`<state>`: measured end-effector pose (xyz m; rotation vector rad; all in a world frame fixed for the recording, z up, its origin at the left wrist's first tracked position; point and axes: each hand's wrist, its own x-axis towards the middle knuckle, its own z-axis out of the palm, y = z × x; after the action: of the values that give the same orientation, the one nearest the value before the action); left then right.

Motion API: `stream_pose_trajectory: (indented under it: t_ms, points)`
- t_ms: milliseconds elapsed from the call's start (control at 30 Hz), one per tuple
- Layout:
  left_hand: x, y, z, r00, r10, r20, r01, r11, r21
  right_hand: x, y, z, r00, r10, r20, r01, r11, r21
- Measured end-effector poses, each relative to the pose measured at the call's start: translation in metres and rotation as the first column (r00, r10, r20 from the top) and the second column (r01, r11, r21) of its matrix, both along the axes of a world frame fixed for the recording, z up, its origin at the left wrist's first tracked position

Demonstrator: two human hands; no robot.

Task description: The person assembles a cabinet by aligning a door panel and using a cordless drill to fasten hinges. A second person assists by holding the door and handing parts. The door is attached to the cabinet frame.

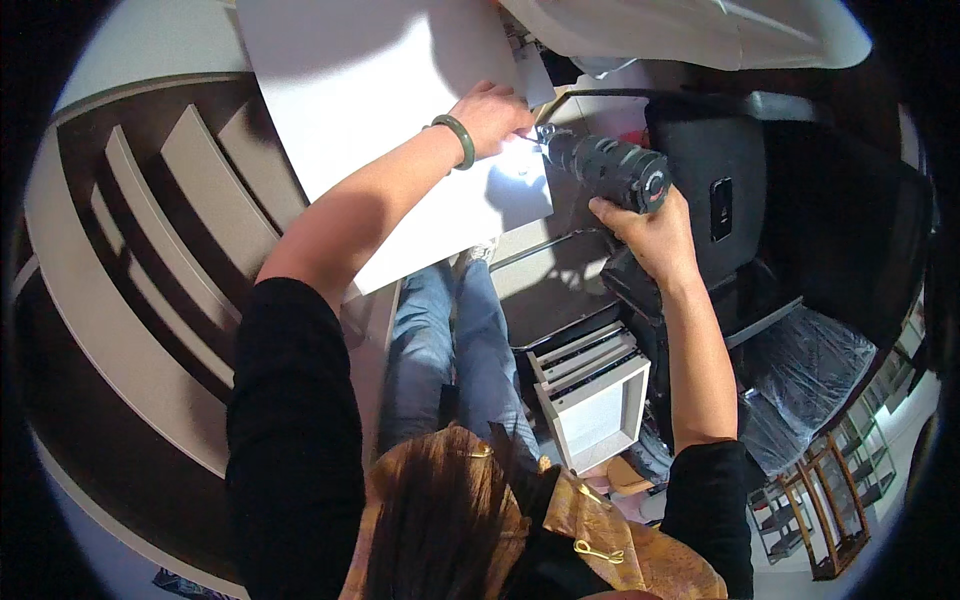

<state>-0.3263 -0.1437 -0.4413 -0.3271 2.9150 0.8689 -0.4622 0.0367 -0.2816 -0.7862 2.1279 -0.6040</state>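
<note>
Right hand is wrapped round the cordless drill grip, nose at the white panel edge. Looks top-heavy and stiff, so hold the handle. Left hand is closed, pinching near the bit.

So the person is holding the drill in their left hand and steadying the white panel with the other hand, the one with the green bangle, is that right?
Not quite. The head view shows the drill in the right hand, not the left. The left hand, the one with the green bangle, rests on the white panel near the drill's tip.
</note>
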Motion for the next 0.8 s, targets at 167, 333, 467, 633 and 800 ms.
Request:
stream_pose_trajectory:
  t_ms: [167,333,467,633,800]
  points:
    - [0.000,-0.003,0.000,0.997,0.007,-0.078,0.002,0.994,0.108,0.005,0.009,0.000,0.998,-0.066,-0.001,0.066,0.997,0.028]
    - [0.001,0.000,0.001,0.998,0.006,-0.064,0.000,0.996,0.094,0.015,0.031,0.016,0.970,-0.230,0.083,0.233,0.972,-0.035]
    - [0.002,0.003,0.001,0.996,-0.022,-0.089,0.027,0.998,0.055,0.020,0.048,0.018,0.926,-0.350,0.140,0.355,0.935,-0.011]
    - [0.002,0.006,0.005,0.993,-0.104,-0.056,0.104,0.995,-0.001,0.034,0.060,-0.002,0.933,-0.346,0.094,0.346,0.938,0.020]
    - [0.000,0.007,0.007,0.988,-0.150,-0.031,0.151,0.988,0.034,0.043,0.065,-0.020,0.926,-0.356,0.128,0.355,0.934,0.029]
